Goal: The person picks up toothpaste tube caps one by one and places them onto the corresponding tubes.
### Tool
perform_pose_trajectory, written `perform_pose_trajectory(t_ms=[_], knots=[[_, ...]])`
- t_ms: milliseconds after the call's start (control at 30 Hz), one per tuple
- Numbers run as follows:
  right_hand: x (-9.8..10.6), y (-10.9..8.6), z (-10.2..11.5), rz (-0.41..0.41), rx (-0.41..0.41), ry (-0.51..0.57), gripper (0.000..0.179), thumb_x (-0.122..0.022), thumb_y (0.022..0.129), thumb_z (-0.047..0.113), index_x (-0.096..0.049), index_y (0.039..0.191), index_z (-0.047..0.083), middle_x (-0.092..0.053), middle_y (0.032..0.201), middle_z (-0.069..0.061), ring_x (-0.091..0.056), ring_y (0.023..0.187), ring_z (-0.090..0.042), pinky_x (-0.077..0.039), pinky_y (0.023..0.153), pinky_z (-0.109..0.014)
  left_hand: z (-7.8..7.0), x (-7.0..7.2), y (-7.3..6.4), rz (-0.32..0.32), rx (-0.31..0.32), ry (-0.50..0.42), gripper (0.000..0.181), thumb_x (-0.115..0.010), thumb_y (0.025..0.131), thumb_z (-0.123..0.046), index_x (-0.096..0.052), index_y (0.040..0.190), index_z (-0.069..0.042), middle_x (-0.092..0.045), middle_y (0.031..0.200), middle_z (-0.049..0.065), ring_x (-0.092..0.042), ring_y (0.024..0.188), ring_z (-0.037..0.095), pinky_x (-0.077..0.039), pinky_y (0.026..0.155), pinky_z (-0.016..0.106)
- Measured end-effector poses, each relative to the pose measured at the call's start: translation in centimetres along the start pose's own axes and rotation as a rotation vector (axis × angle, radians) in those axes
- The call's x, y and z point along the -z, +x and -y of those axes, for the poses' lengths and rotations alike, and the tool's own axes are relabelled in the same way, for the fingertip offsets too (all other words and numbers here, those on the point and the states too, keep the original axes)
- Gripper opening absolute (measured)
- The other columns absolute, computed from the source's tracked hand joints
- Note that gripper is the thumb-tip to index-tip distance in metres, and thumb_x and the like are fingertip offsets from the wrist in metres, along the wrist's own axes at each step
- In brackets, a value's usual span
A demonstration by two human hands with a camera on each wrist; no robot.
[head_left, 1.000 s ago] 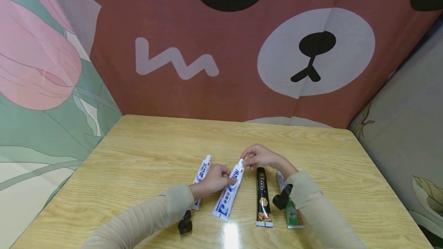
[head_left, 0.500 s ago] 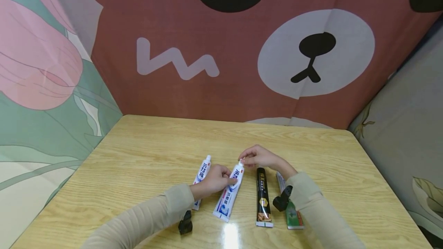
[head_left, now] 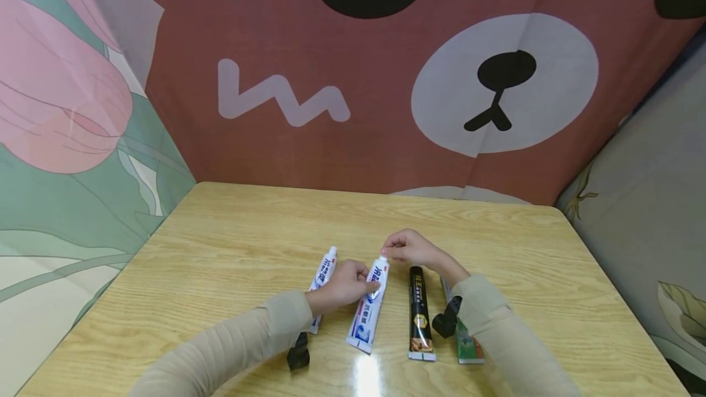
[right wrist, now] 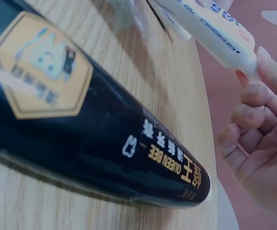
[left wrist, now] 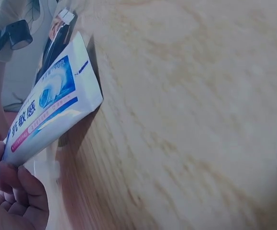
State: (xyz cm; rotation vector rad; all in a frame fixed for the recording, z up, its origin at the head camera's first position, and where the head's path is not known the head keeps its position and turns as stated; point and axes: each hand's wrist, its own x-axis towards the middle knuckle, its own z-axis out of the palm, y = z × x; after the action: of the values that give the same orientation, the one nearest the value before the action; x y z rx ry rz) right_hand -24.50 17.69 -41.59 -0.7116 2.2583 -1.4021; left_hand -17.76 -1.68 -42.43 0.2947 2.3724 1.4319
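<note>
A white toothpaste tube (head_left: 365, 317) with blue print lies slanted at the middle of the table, its narrow capped end pointing away from me. My left hand (head_left: 346, 287) pinches its upper body between thumb and fingers; in the left wrist view, its flat tail (left wrist: 88, 81) is tilted. With thumb and forefinger my right hand (head_left: 415, 248) grips the tube's white cap end (right wrist: 249, 72); the fingers partly cover it in the right wrist view. Whether the cap is loose cannot be seen. Beneath my left wrist, a second white toothpaste tube (head_left: 325, 269) is partly hidden.
Right of the held tube lies a black toothpaste tube (head_left: 420, 314), large in the right wrist view. Beyond it, a green and white tube (head_left: 469, 347) is partly covered by my right arm and its black wrist camera (head_left: 447, 320). The wooden table (head_left: 265, 219) meets a printed cloth behind.
The held tube's tail has swung slightly right. My right fingers have shifted a little left at the cap end and kept their pinch. The other tubes have not moved.
</note>
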Motion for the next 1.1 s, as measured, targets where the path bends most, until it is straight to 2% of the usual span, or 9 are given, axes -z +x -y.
perform_pose_trajectory(t_ms=[233,400,633,800,967,1100], knots=[[0.0,-0.1,0.2,-0.024,-0.024,-0.047,0.017,-0.055,0.091,0.009,-0.063,0.084,-0.004,-0.037,0.051,0.005,-0.031,0.044,-0.007,-0.025,0.043,-0.020,0.0,-0.3,-0.1,-0.031,-0.067,0.071,0.015,-0.067,0.080,-0.012,-0.057,0.069,-0.007,-0.047,0.050,-0.002,-0.038,0.041,0.006,-0.029,0.037,0.017],[-0.3,-0.3,0.4,-0.017,-0.010,-0.062,0.017,-0.052,0.091,0.005,-0.064,0.088,-0.007,-0.040,0.053,0.000,-0.033,0.045,-0.009,-0.028,0.044,-0.020,0.5,-0.2,0.1,-0.025,-0.072,0.035,0.015,-0.067,0.081,-0.011,-0.057,0.070,-0.005,-0.047,0.051,-0.003,-0.037,0.042,0.006,-0.029,0.038,0.017],[-0.7,-0.5,-0.1,-0.017,0.002,-0.077,0.018,-0.053,0.091,0.004,-0.063,0.097,-0.010,-0.062,0.073,-0.014,-0.054,0.062,-0.017,-0.046,0.054,-0.028,0.9,-0.3,0.4,-0.018,-0.001,0.017,0.017,-0.066,0.081,-0.012,-0.058,0.068,-0.005,-0.050,0.055,-0.001,-0.040,0.044,0.007,-0.029,0.039,0.018],[-0.7,-0.5,-0.5,0.000,-0.012,-0.052,0.024,-0.050,0.092,0.004,-0.058,0.107,-0.012,-0.064,0.077,-0.015,-0.058,0.065,-0.023,-0.048,0.055,-0.032,1.1,-0.4,0.6,0.000,0.052,-0.022,0.020,-0.063,0.084,-0.010,-0.056,0.066,-0.003,-0.052,0.055,0.001,-0.042,0.045,0.008,-0.031,0.038,0.018],[-0.3,-0.7,-0.5,-0.033,-0.017,-0.061,0.027,-0.049,0.093,0.007,-0.056,0.113,-0.011,-0.065,0.084,-0.019,-0.061,0.073,-0.028,-0.050,0.059,-0.037,1.2,-0.3,0.8,-0.001,0.131,-0.060,0.020,-0.061,0.085,-0.010,-0.054,0.068,-0.003,-0.053,0.057,0.002,-0.043,0.045,0.008,-0.035,0.038,0.017],[0.1,-1.0,-0.6,-0.057,-0.031,-0.039,0.030,-0.048,0.094,0.009,-0.054,0.115,-0.012,-0.064,0.090,-0.022,-0.061,0.078,-0.032,-0.050,0.062,-0.039,1.1,-0.3,0.8,-0.004,0.148,-0.045,0.024,-0.061,0.086,-0.009,-0.051,0.064,-0.005,-0.050,0.055,0.002,-0.041,0.044,0.008,-0.035,0.038,0.017]])
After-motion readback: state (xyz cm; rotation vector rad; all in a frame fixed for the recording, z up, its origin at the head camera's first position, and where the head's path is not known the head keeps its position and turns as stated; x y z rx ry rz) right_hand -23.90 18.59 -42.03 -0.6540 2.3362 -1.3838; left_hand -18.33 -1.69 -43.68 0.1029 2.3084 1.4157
